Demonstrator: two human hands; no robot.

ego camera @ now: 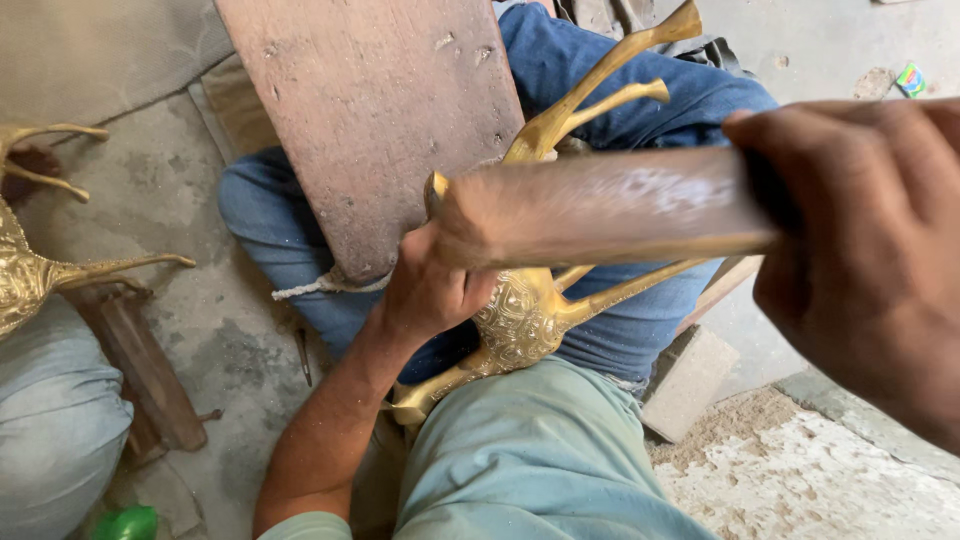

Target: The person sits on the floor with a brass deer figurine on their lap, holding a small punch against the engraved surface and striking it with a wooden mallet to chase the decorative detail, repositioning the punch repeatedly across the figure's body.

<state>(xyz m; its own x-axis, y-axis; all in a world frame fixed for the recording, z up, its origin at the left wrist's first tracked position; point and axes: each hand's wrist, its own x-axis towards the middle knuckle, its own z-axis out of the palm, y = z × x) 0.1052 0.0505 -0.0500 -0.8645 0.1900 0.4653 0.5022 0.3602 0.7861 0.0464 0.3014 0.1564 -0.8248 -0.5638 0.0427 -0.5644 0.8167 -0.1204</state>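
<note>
My left hand (425, 290) grips an embossed brass animal figure (520, 320) with long thin legs, held over my lap against the lower end of a slanted wooden board (375, 120). Two of its legs point up toward the top right, two more stick out right. My right hand (860, 250), close to the camera, is closed on a long flat wooden tool (600, 205), blurred, that lies across the figure's upper part.
A second brass figure (30, 270) rests on another person's knee at the left edge. A worn wooden block (150, 375) lies on the concrete floor. A stone block (690, 380) sits at the right, with sandy rubble beside it. A green object (125, 523) is at the bottom left.
</note>
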